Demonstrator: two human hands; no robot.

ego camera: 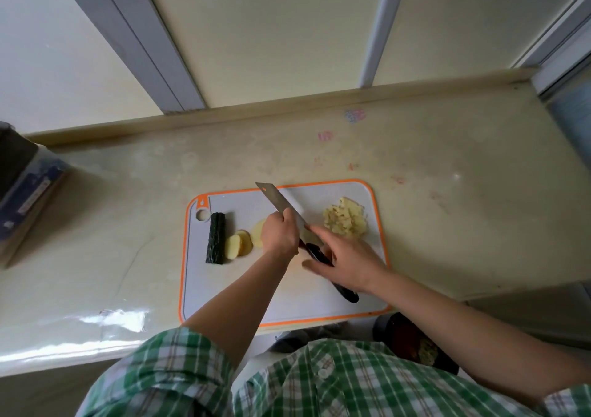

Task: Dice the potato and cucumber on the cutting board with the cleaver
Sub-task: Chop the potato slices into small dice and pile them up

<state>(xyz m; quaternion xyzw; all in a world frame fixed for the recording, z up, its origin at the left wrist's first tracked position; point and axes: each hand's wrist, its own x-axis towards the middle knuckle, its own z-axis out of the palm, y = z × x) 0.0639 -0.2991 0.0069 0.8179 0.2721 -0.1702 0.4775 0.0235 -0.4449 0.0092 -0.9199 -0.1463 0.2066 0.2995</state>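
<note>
Cutting board [204,288] flat on tabletop [447,208], at its near edge. Cucumber [216,238] in one piece at board's left end. Potato slices [238,244] overlapping just right of it. Diced potato pile [345,221] near board's far right corner. Cleaver [281,200] slanted across board's middle, blade pointing far-left, dark handle near-right. Left hand [280,234] at blade's back edge, fingers [286,216] curled round it. Right hand [350,264] over handle, fingers straight and spread, blurred; contact with handle not determinable.
</note>
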